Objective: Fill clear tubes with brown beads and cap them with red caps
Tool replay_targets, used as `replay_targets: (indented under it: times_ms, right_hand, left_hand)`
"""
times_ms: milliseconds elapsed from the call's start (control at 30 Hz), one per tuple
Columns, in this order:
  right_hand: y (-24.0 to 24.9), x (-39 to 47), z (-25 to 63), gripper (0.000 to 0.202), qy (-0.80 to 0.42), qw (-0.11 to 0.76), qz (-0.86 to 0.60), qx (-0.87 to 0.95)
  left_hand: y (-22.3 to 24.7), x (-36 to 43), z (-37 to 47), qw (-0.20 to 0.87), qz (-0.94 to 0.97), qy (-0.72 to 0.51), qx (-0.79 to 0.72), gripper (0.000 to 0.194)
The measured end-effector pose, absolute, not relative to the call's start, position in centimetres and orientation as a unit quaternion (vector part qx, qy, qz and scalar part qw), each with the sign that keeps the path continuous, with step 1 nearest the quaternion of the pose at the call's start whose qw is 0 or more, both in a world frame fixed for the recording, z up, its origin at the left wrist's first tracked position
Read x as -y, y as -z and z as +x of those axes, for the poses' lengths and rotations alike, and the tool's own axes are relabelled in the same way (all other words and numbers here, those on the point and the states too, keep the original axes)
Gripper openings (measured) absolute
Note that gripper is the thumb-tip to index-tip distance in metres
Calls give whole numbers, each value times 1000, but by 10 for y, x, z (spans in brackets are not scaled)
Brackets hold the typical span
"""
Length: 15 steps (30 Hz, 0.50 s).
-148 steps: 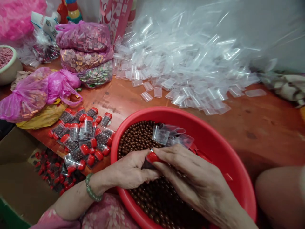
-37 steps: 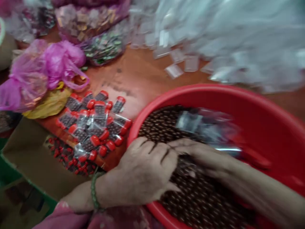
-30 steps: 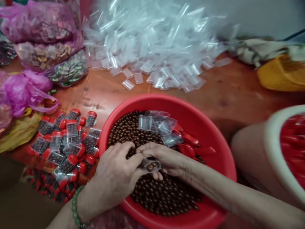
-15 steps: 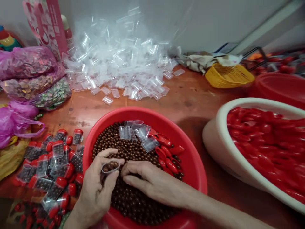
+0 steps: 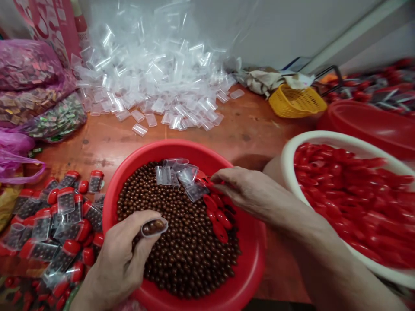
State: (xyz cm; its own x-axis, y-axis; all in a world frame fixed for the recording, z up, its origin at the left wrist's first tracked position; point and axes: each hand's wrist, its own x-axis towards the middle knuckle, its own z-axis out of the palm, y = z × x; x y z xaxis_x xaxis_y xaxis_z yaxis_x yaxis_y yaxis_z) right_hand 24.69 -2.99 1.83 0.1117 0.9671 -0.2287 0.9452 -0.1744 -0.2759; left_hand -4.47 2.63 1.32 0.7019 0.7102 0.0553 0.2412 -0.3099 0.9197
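The left hand (image 5: 121,259) is curled around one small clear tube (image 5: 154,227), thumb and fingers pressed against its sides; the tube's open mouth faces up and brown beads show inside it. The tube sits over the near left part of the red basin (image 5: 249,276), just above the bead layer. The right hand (image 5: 249,194) reaches over the basin's far right rim, its fingertips closed on one red cap (image 5: 212,180) at the top of the small cluster of red caps (image 5: 218,214) lying on the beads; roughly ten caps can be made out there, though the exact number is hard to tell.

The basin holds one deep layer of brown beads (image 5: 181,242), far too many to count. On the beads at the basin's far side lie about five or six empty clear tubes (image 5: 177,175), overlapping.

Left of the basin, on the wooden table (image 5: 253,134), is a heap of filled, red-capped tubes (image 5: 61,224), some two dozen in view. Beyond the basin is one large pile of empty clear tubes (image 5: 152,73), uncountable. To the basin's right stands one white bowl (image 5: 288,160) full of red caps, with a second red basin (image 5: 366,125) behind it and one yellow basket (image 5: 296,101) further back. At the far left of the basin lie three bags of small wrapped pieces (image 5: 35,95), stacked.
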Motion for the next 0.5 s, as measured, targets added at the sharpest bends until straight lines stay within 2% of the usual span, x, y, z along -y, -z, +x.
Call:
replay_targets:
  times_ms: [200, 333, 400, 500]
  right_hand:
    - [-8, 49, 228, 5, -163, -29, -722, 672]
    - [9, 52, 217, 12, -96, -64, -717, 688]
    - [13, 55, 219, 15, -96, -35, -716, 691]
    - [6, 58, 223, 22, -153, 103, -723, 666]
  left_hand:
    - [-8, -29, -35, 491, 782, -224, -311, 27]
    - [-9, -28, -30, 531, 749, -211, -336, 22]
    - [-10, -29, -29, 556, 730, -200, -344, 21]
    - [-11, -29, -29, 608, 689, -185, -349, 21]
